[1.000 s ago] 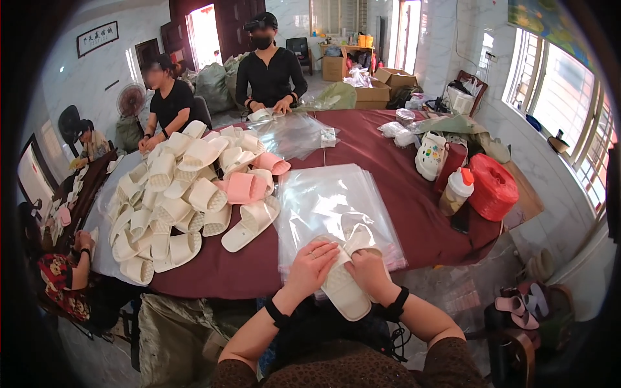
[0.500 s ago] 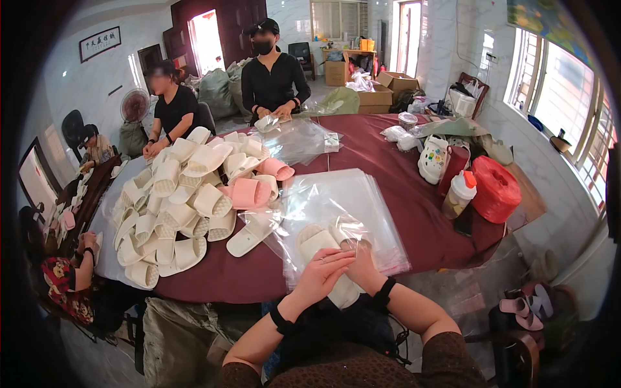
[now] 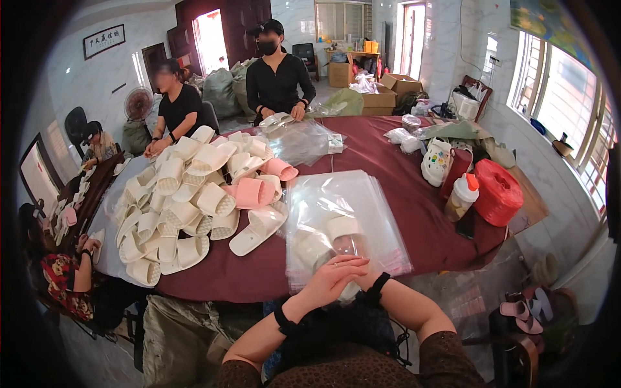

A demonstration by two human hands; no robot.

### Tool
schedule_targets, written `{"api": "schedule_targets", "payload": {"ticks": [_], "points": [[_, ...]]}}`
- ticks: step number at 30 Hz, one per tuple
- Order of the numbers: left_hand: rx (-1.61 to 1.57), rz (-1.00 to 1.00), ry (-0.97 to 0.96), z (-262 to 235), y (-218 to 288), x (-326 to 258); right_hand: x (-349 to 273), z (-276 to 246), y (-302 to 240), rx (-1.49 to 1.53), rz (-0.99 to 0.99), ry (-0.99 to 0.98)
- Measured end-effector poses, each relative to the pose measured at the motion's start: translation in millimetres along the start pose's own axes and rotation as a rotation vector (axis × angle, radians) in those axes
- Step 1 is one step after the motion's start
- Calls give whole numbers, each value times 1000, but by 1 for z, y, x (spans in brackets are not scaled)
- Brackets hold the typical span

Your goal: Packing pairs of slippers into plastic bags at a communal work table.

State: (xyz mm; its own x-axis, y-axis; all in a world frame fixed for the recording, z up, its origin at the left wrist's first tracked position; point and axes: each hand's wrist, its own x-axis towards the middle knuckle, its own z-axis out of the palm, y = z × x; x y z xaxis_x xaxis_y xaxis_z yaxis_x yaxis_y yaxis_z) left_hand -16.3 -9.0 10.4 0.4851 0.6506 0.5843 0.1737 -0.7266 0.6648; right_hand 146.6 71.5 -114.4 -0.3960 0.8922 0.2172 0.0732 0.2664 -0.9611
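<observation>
A pair of cream slippers lies at the table's near edge, under clear plastic; the right slipper (image 3: 345, 227) shows its strap and the left slipper (image 3: 312, 247) is blurred by glare. My right hand (image 3: 352, 246) is seen through the film at the right slipper's opening, its fingers partly hidden. Across my right wrist reaches my left hand (image 3: 333, 279), fingers together, closed at the edge of the clear plastic bag (image 3: 375, 249). Beneath lies a stack of flat clear bags (image 3: 330, 191).
A heap of cream slippers (image 3: 184, 197) with a few pink slippers (image 3: 254, 193) rises at left. On the right stand a bottle (image 3: 461, 197), a roll of red plastic twine (image 3: 497, 191) and a white clog (image 3: 437, 161). Several co-workers sit or stand around the maroon-covered table (image 3: 362, 145).
The slippers have gone farther under the clear film, and my hands have shifted slightly right and nearer to me. The single slipper beside the heap no longer has film over its side.
</observation>
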Motion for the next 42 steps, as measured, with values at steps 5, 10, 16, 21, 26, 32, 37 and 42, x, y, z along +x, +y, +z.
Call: {"api": "schedule_targets", "payload": {"ticks": [5, 10, 16, 21, 26, 32, 37, 42], "points": [[-98, -142, 88, -14, -14, -16, 28, 7, -79, -942, 61, 359], [-287, -232, 19, -3, -11, -9, 43, 16, -69, -950, -87, 421], [-415, -352, -112, -12, -5, -17, 78, 24, -63, -969, -2, 553], [43, -234, 132, -31, -17, -28, 94, 28, -58, -898, 14, 544], [318, -245, 277, -37, -44, -51, 51, 41, -14, -1064, -307, 302], [416, -286, 310, -52, -34, -67, -51, 12, -87, -902, -490, -190], [352, -411, 469, -78, -42, -93, -76, -56, -130, -714, -248, 263], [620, -273, 206, -73, -51, -91, -57, -87, -110, -913, -340, 254]]}}
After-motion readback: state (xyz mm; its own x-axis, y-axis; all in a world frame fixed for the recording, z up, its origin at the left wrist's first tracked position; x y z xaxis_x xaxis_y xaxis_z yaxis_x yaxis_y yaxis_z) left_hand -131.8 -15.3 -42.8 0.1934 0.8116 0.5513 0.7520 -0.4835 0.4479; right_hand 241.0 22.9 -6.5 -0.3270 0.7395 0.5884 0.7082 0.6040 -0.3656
